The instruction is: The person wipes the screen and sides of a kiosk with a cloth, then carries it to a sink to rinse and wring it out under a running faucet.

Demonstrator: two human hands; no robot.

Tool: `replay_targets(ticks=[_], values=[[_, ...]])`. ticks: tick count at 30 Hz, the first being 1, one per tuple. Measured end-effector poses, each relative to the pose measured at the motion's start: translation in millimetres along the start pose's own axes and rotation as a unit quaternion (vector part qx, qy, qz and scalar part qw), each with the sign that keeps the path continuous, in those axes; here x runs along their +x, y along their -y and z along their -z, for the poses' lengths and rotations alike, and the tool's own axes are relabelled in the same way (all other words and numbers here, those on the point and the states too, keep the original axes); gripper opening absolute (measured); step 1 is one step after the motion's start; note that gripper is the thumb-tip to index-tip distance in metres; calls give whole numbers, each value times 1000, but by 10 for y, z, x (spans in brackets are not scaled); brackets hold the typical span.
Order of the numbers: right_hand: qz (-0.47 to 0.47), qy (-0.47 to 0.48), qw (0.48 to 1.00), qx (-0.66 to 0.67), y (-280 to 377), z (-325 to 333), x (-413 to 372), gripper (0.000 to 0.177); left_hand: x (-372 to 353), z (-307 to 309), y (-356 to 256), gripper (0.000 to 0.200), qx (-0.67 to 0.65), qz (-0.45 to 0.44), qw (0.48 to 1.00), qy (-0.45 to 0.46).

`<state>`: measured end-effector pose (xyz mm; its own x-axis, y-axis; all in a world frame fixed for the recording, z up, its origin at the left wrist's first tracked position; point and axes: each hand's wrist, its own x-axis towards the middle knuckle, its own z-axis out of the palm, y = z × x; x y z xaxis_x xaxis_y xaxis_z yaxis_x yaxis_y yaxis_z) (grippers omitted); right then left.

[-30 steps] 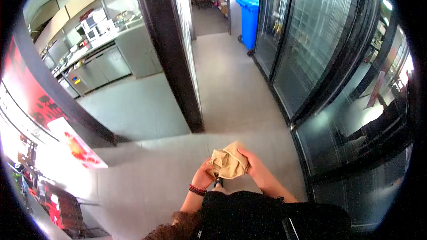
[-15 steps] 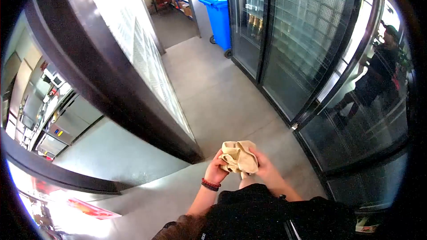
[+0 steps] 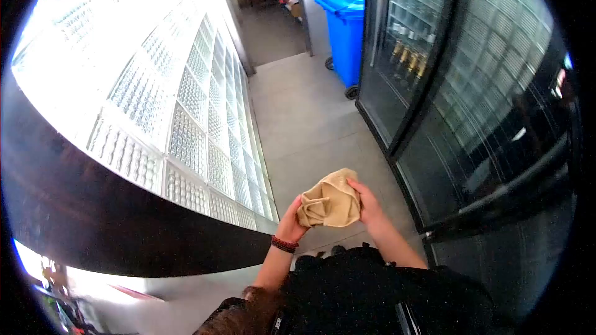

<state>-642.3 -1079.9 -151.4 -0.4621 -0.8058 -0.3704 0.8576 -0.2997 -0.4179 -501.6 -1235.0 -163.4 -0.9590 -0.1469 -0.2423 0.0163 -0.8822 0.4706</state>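
A crumpled tan cloth (image 3: 335, 198) is held between my two hands in front of my body, above the floor. My left hand (image 3: 291, 222), with dark red and black beaded bracelets (image 3: 284, 244) at its wrist, grips the cloth's left edge. On the opposite edge, my right hand (image 3: 367, 201) is closed, its thumb lying on top. The fingers under the cloth are hidden. Folds bunch up on the cloth's left part, while its right part is smoother.
Glass-door fridges (image 3: 403, 105) with bottles (image 3: 408, 61) line the right side. A glass-block wall (image 3: 186, 111) with a dark curved edge (image 3: 124, 223) runs along the left. Ahead, a blue wheeled bin (image 3: 345, 37) stands beside a doorway (image 3: 273, 37) to a room with shelves. Grey floor (image 3: 310, 118) runs between.
I have moved forward along the passage; the glass-block wall now fills the left and the kitchen area is out of view. The cloth is more spread out between my hands.
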Motion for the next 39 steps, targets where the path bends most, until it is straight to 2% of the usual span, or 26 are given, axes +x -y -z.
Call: replay_targets(ticks=[3,7,9,10,12,15,17,18,21,22,23,27,32,36,37,39], values=[[-44,-2,999,-1,94,-151,657,31,372,149,-285,38,-17,-12,999,-37],[-73,-11,997,-10,277,-315,1515,33,1007,397,-652,34,-76,-76,991,-74],[-88,-11,996,2,415,-319,1911,35,1343,484,-900,35,-87,-63,991,-73],[-88,-41,995,-23,512,-357,2155,37,1532,537,-1060,36,-90,-53,992,-70],[-67,-26,997,-15,727,-498,2589,36,2050,686,-1416,42,-74,-61,994,-50],[-49,-41,998,-25,1117,-681,3218,37,2697,607,-2034,48,-42,-49,998,-7],[-41,-59,997,-36,1421,-801,3570,38,3055,408,-2431,46,-38,-38,999,7],[-22,-33,999,-30,1519,-764,3749,37,3253,373,-2571,45,-36,-34,998,27],[5,-47,999,-19,1820,-982,4088,36,3765,260,-2937,45,-30,-5,999,30],[10,-40,999,-19,1878,-852,4281,36,3938,265,-2997,44,-13,-2,999,37],[-13,-21,1000,17,1943,-891,4364,37,4074,263,-3042,43,-6,0,999,45],[-64,-46,995,57,2101,-770,5112,36,4771,457,-3303,41,-31,26,999,18],[-94,-54,993,55,2606,-767,6411,34,5706,614,-3956,41,-9,-7,1000,-13],[-95,-35,994,37,3217,-1258,7458,34,6608,730,-4663,40,-2,-49,998,-31],[-89,-35,995,14,3446,-1549,7561,33,6752,709,-4834,40,4,-56,998,-40],[-53,-16,997,-56,3722,-1726,8058,32,7171,727,-5203,39,14,-75,996,-45]])
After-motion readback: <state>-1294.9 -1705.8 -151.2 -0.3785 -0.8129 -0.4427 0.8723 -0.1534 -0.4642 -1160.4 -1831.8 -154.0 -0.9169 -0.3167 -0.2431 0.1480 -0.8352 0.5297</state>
